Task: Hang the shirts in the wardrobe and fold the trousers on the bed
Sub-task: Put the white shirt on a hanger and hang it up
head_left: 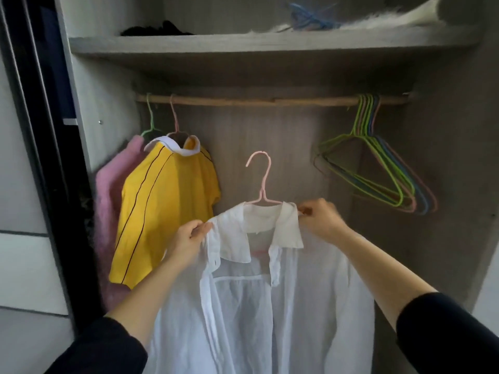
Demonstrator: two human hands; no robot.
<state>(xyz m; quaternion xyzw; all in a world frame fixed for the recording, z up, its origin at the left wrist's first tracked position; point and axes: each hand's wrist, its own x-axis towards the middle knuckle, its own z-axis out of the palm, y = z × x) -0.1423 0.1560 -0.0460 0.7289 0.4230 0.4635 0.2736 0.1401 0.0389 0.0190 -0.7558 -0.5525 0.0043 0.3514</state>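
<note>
Sheer white collared shirt [259, 300] on pink hanger [261, 182], frame centre; left hand [189, 238] and right hand [321, 218] pinching shoulders.

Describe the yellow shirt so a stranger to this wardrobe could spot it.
Follow the wooden rail under the shelf to its left end. There, beside a pink garment, hangs the yellow shirt. Its thin dark stripes on yellow set it apart.

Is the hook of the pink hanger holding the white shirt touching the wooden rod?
Apart. In the head view the pink hanger sits below the wooden rod, a clear gap above its hook.
</note>
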